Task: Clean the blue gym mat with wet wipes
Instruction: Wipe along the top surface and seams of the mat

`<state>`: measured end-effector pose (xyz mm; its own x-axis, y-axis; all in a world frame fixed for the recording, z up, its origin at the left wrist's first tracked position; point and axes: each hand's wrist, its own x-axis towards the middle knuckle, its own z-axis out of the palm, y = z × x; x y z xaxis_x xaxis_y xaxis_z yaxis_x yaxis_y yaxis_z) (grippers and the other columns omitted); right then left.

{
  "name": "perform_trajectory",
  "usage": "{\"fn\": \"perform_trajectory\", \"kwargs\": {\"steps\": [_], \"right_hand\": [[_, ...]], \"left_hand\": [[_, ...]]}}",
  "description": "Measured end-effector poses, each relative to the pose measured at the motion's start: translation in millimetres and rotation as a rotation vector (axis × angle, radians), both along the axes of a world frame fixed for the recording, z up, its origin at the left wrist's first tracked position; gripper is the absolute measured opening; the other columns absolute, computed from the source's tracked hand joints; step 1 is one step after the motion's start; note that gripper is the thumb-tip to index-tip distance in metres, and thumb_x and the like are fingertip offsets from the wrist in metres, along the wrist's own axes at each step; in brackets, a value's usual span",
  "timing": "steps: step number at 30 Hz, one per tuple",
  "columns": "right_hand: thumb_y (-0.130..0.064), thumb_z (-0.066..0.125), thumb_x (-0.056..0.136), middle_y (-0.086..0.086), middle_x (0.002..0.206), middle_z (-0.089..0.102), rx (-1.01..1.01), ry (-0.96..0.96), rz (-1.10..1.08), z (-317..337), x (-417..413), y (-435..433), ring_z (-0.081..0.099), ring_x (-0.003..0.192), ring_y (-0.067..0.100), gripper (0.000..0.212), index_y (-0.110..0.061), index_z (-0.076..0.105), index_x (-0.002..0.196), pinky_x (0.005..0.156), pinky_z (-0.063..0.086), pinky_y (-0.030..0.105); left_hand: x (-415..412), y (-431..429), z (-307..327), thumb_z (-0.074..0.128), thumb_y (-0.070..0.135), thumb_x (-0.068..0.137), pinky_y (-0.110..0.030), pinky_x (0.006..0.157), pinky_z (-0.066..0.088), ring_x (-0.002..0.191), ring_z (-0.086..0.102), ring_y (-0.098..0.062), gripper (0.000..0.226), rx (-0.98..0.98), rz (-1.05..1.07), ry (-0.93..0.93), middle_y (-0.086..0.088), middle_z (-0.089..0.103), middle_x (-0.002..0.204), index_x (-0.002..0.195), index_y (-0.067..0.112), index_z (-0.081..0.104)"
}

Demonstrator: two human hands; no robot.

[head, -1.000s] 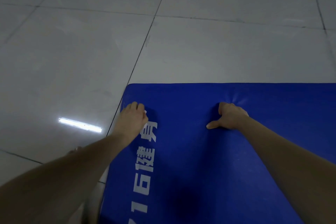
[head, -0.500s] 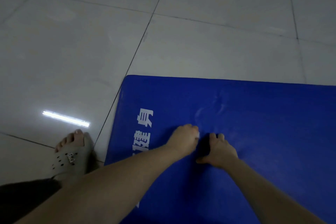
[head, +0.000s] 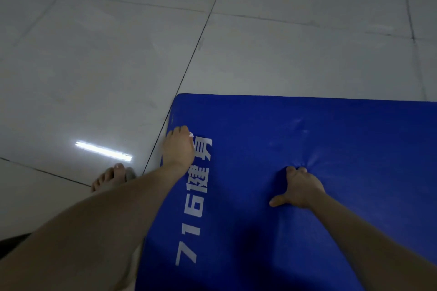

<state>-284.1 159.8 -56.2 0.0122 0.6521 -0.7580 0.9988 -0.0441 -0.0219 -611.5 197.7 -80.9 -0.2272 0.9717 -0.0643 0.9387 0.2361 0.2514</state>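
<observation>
- Left hand [head: 178, 149] curls its fingers over a white wet wipe [head: 191, 134] and presses it on the blue gym mat [head: 319, 125], at the mat's left edge near its far left corner; only 1 corner of the wipe shows.
- Right hand [head: 301, 188] is on the mat toward its middle, fingers bent with the tips dug in and thumb spread flat. It holds nothing, and the mat puckers round the fingertips.
- Mat lies flat on the tiled floor [head: 94, 66]; white lettering [head: 201, 184] with "716" runs beside its left edge.
- 1 foot [head: 111, 176] stands on the floor just left of the mat.
</observation>
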Motion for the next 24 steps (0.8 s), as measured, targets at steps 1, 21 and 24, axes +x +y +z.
{"fn": "perform_trajectory", "kwargs": {"steps": [1, 21, 24], "right_hand": [[-0.080, 0.078, 0.056, 0.013, 0.142, 0.041, 0.003, 0.005, -0.003, 1, 0, 0, 0.054, 0.122, 0.029, 0.127, -0.012, 0.027, 0.149, 0.088, 0.051, 0.037], [-0.080, 0.080, 0.052, 0.010, 0.135, 0.046, 0.023, 0.034, -0.005, -1, 2, 3, 0.055, 0.118, 0.026, 0.123, -0.013, 0.034, 0.144, 0.083, 0.051, 0.034], [-0.078, 0.081, 0.052, 0.010, 0.136, 0.046, 0.024, 0.044, -0.006, 0, 1, 3, 0.055, 0.119, 0.026, 0.123, -0.012, 0.035, 0.145, 0.088, 0.052, 0.036]], "left_hand": [[10, -2, 3, 0.050, 0.017, 0.103, -0.042, 0.080, 0.050, 0.097, 0.060, -0.031, 0.020, -0.019, 0.071, -0.071, -0.016, 0.063, 0.109, 0.113, 0.003, 0.059], [27, -27, 11, 0.050, 0.016, 0.101, -0.031, 0.067, 0.044, 0.081, 0.059, -0.021, 0.013, -0.150, -0.255, 0.007, -0.009, 0.065, 0.096, 0.101, 0.008, 0.059], [0, -26, 11, 0.048, 0.024, 0.104, -0.031, 0.068, 0.041, 0.087, 0.061, -0.025, 0.023, -0.096, -0.058, -0.009, -0.012, 0.064, 0.101, 0.111, 0.004, 0.058]]}}
